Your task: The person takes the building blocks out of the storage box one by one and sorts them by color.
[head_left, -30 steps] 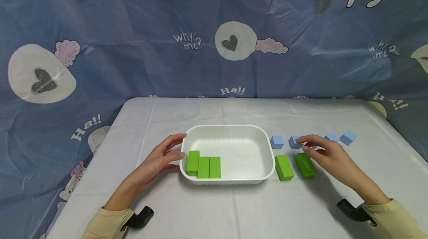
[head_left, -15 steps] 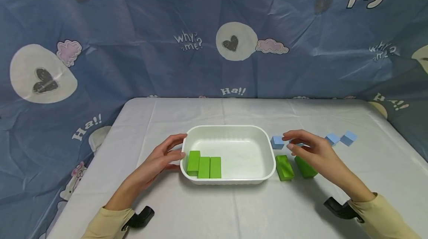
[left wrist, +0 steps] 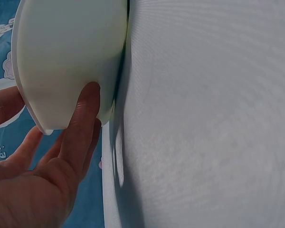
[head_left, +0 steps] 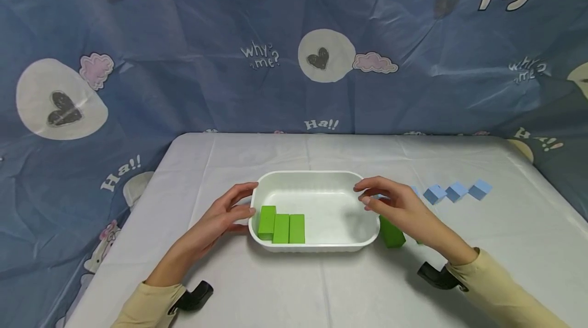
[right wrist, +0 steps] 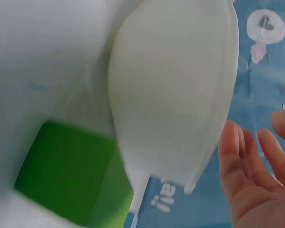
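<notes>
The left hand point(head_left: 216, 222) touches the white rectangular plastic tray point(head_left: 312, 248) at its left edge, fingers extended. The right hand point(head_left: 401, 206), fingers parted and empty, hangs over the right edge.

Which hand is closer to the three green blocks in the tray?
Left. The left hand touches the left end of the tray from outside, near the three green blocks; the right hand is at the tray's right end, across bare tray floor from them.

From here, the tray's point(head_left: 328, 205) middle is reachable from above; green blocks point(head_left: 281, 228) occupy its near-left corner, left hand point(head_left: 224, 216) blocks its left edge, right hand point(head_left: 399, 204) overhangs its right one.
</notes>
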The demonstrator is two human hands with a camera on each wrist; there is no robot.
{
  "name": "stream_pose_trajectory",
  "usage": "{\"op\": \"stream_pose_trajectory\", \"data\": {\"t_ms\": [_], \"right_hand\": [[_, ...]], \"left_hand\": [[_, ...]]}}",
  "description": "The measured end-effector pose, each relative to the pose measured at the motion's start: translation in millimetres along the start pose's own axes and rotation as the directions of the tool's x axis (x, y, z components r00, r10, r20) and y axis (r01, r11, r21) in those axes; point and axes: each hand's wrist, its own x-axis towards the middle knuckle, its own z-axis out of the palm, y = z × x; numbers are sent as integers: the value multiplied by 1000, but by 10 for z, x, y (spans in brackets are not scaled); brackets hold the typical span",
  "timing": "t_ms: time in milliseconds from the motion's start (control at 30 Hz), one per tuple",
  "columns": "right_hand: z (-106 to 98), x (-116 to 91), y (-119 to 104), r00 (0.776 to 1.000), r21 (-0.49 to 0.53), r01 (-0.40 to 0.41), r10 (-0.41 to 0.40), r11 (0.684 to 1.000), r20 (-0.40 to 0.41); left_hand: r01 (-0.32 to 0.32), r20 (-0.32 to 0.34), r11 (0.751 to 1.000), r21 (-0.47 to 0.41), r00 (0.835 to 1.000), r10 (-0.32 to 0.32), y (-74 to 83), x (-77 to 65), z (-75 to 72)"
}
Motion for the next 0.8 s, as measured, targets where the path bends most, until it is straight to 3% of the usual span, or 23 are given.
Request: {"op": "stream_pose_trajectory", "data": {"t_ms": [433, 800], "right_hand": [[394, 203, -72, 997, -85, -45, 51, 995, 62], [648, 357, -28, 974, -111, -29, 53, 993, 219]], "left_hand": [[-5, 5, 1000, 15, 1000, 5, 24, 29, 0], [-8, 7, 1000, 3, 1000, 8, 3, -3, -5]]}}
